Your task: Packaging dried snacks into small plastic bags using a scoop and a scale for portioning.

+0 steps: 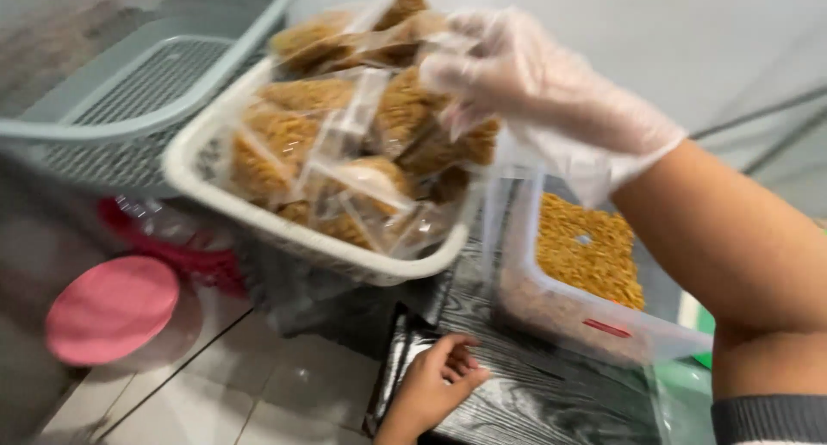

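A clear plastic packet of golden-brown crumbly snack (405, 109) is lying tilted on top of a heap of like packets, filling a white plastic lattice basket (258, 217) that is sitting high at the frame's middle. The packet is sealed and creased, its top edge touching the fingertips of the right hand in a thin clear glove (534, 83).

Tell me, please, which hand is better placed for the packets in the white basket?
Right: the right hand, gloved, touches the packets in the white basket; the left hand rests on the dark tabletop.
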